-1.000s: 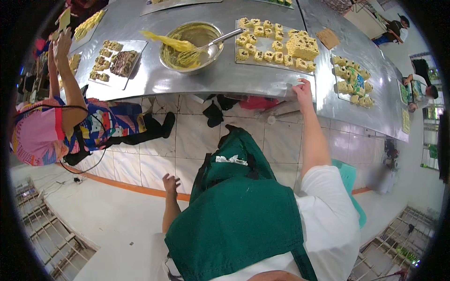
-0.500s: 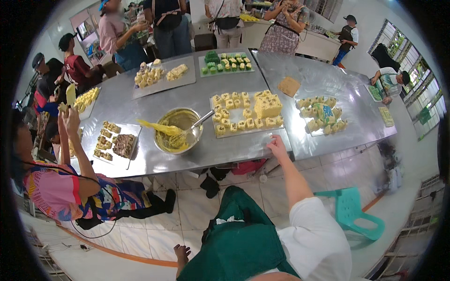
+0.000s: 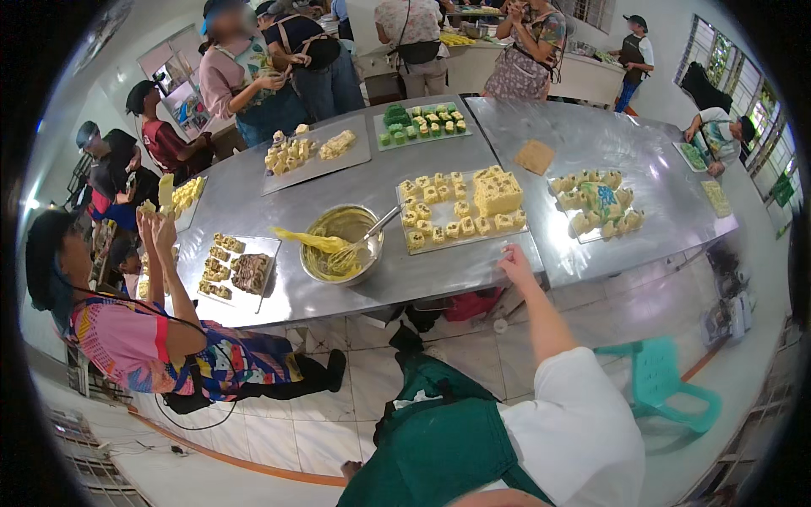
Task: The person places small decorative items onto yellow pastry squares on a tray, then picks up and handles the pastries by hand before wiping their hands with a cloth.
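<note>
My right hand [image 3: 517,265] hovers over the front edge of the steel table [image 3: 355,306], its fingers loosely bent and apart with nothing seen in them. Just beyond it is a tray [image 3: 435,243] of small yellow cake pieces around a large yellow block cake [image 3: 497,195]. To the left stands a steel mixing bowl [image 3: 314,272] coated with yellow batter or cream, holding a whisk [image 3: 384,221] and a yellow-smeared spatula [image 3: 296,235]. My left hand [image 3: 351,469] hangs low beside my green apron [image 3: 448,439], which mostly hides it; its fingers cannot be made out.
A co-worker [image 3: 127,342] at the left lifts a small cake piece and a pale flat tool. Further trays hold brown-topped cake [image 3: 251,273], green cakes [image 3: 395,116] and a flower-decorated cake [image 3: 601,198]. A green plastic chair [image 3: 655,380] stands behind me at right.
The whole view has shifted, so the table sits further right in the picture. My left hand has dropped lower and is now mostly behind the apron. My right hand stays near the table edge.
</note>
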`<act>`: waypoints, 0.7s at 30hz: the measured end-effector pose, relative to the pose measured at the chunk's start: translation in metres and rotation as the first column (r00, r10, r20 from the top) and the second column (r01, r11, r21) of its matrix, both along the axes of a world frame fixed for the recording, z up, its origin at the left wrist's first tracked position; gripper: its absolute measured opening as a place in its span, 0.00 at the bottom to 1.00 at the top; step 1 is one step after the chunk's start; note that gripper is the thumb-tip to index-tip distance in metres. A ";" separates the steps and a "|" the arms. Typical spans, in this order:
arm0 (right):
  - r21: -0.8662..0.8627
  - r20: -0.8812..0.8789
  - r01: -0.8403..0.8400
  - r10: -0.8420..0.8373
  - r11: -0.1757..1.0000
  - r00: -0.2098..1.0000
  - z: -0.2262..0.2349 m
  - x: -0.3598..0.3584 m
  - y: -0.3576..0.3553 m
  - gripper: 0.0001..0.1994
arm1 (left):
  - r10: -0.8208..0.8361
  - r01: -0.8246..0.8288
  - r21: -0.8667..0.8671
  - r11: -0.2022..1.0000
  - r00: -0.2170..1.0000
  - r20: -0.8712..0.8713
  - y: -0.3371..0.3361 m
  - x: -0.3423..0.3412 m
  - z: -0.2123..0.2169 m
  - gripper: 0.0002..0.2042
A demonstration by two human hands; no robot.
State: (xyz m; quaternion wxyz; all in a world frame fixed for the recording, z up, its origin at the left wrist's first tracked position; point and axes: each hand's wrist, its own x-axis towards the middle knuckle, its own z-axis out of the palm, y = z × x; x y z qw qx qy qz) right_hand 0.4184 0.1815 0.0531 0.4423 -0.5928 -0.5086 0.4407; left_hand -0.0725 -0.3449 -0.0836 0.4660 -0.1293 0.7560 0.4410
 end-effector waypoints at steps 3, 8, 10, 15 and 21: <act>0.025 0.003 0.029 -0.029 0.999 1.000 -0.002 0.011 0.000 0.23 | 0.021 -0.020 -0.052 0.998 1.000 0.020 -0.002 0.003 -0.004 0.26; 0.075 0.078 0.041 -0.047 0.996 0.996 -0.018 0.020 0.006 0.22 | 0.010 -0.009 -0.059 0.998 1.000 0.014 0.012 0.001 -0.001 0.26; 0.098 0.052 0.042 -0.047 0.994 0.998 -0.021 0.025 0.008 0.22 | -0.011 0.011 -0.050 0.999 1.000 0.012 0.024 0.001 -0.003 0.26; 0.133 0.052 0.011 -0.018 0.991 0.999 -0.017 0.016 0.007 0.19 | -0.085 0.085 -0.006 0.996 0.996 -0.018 0.053 -0.009 0.003 0.26; 0.103 0.038 0.017 -0.021 0.995 0.999 -0.013 0.017 0.004 0.19 | -0.168 0.170 0.045 0.985 0.985 -0.045 0.087 -0.013 0.008 0.26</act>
